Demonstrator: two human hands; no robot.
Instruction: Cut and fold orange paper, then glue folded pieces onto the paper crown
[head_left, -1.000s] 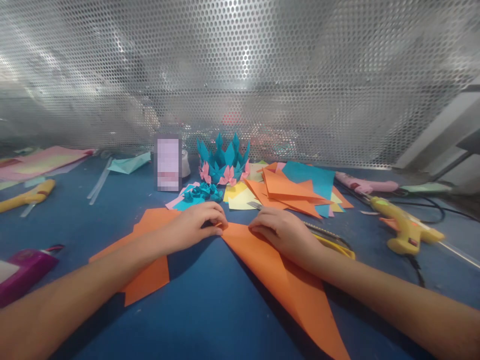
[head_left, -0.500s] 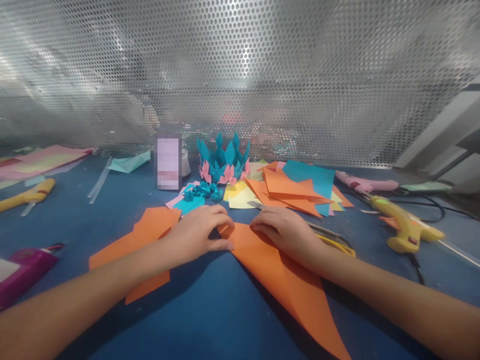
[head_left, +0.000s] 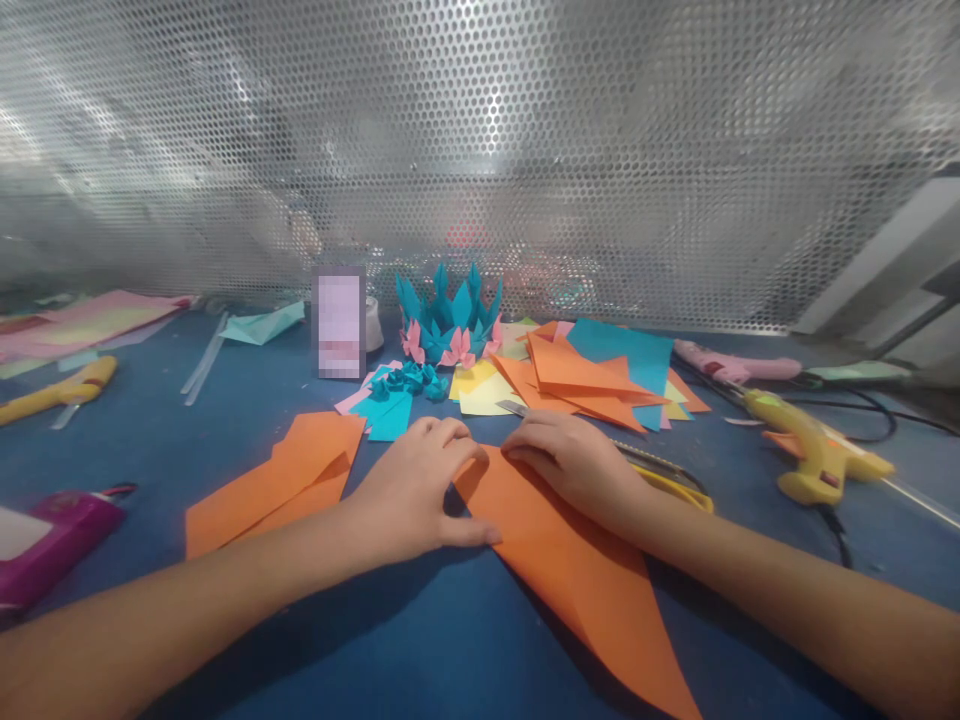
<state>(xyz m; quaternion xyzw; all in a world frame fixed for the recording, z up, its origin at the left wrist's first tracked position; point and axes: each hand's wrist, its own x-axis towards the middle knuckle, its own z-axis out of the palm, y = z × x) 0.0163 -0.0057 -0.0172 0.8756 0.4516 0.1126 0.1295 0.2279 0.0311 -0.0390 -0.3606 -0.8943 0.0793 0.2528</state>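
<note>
A large folded sheet of orange paper (head_left: 581, 580) lies at a slant in front of me, its near end curling up. My left hand (head_left: 427, 490) is curved over the paper's upper left corner, thumb along the folded edge and fingertips at the top. My right hand (head_left: 566, 460) has its fingers closed together on the paper's top edge. Just beyond it a thin metal blade tip (head_left: 512, 407) sticks out; its other end is hidden. Beside the right wrist shows a yellow handle loop (head_left: 671, 487).
More folded orange paper (head_left: 277, 480) lies left. Behind stand a blue paper crown (head_left: 450, 315) with pink flowers and a phone-like screen (head_left: 339, 325). Orange sheets (head_left: 577, 370) are piled right of it. Yellow (head_left: 817, 450) and pink (head_left: 739, 362) glue guns lie right; a magenta device (head_left: 67, 535) lies left.
My left hand has shifted slightly right and its thumb has slid down along the fold, farther from the fingers. The right hand has stayed about in place.
</note>
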